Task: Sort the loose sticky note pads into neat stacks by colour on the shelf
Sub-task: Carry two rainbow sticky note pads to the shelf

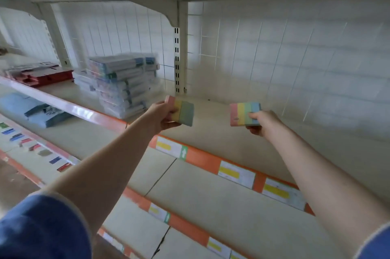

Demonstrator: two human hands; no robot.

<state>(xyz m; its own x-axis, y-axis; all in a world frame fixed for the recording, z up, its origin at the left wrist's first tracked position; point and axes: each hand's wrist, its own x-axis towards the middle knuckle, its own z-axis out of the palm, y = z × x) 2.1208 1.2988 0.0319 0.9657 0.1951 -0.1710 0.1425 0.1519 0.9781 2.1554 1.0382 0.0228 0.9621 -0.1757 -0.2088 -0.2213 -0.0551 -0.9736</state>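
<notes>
My left hand grips a striped sticky note pad with pink, yellow and green bands, held above the front of the cream shelf. My right hand holds a second striped pad, pink, yellow, green and blue, by its right end, a little above the same shelf. The two pads are apart, roughly level with each other. Both arms reach forward from blue sleeves.
A tall pile of plastic-wrapped packs stands on the shelf left of my left hand. Red boxes lie further left. Blue packs sit on the lower shelf. An upright slotted post rises behind. Orange shelf edges carry price labels.
</notes>
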